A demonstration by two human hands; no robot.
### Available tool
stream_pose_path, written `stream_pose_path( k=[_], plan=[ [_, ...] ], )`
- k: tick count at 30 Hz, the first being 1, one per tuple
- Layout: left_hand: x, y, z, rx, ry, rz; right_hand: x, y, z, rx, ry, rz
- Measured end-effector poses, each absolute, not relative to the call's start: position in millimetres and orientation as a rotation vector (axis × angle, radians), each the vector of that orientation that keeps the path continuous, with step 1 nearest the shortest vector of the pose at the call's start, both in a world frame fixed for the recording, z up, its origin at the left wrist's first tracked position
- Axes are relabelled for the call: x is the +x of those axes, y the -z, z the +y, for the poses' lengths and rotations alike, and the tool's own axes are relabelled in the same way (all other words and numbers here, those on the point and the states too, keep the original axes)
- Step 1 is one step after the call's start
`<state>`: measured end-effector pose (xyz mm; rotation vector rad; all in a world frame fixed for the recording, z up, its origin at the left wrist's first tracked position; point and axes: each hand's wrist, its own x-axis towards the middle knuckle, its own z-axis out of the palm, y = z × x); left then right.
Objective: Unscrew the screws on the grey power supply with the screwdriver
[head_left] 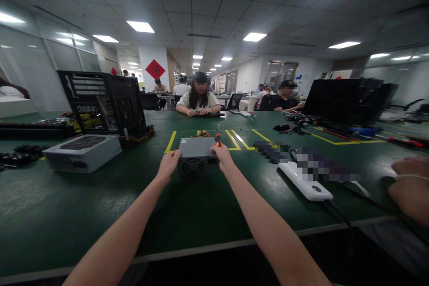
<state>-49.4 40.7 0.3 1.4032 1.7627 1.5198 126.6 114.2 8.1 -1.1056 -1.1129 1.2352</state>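
From where I stand, I see a grey metal box [196, 146] out in the middle of the green table [150, 223], gripped between two bare hands with the arms stretched forward. The left hand [169, 165] holds its left side, thumb at the top edge; the right hand [222, 157] holds the opposite side in the same way. The round fan grille [193, 166] faces the person holding it, with a socket to its right, and a few coloured wires [200, 134] show just behind the box. I cannot tell whether its underside touches the table. A screwdriver [218, 140] with an orange and black handle points upward right beside the right hand's fingers, though I can't make out whether they hold it too.

Yellow tape lines [170, 142] run across the table past the box on both sides. To the left, a second metal box [83, 153] lies in front of an open black computer case [122, 103]. On the right are a white power bank [304, 182] and, farther back, a black monitor [331, 100]. Another person's hand [412, 183] wears a thin band at the right edge, and a co-worker [212, 101] sits across the table, both forearms resting on it.
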Motion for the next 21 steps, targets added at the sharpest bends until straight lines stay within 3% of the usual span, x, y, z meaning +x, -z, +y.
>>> stream_pose_path(
  k=[7,11,15,21],
  plan=[
    [-47,-5,20,1.812,-1.611,2.047,147,-3,120,-1.113,-1.191,-0.905],
    [-15,-2,6,2.411,-1.024,2.057,153,-3,120,-1.111,-1.160,-0.857],
    [18,6,5,3.001,-0.419,1.567,148,-1,120,-1.110,-1.168,-0.871],
    [22,11,16,3.187,-0.386,1.348,145,2,122,-1.106,-1.172,-0.882]
  ],
)
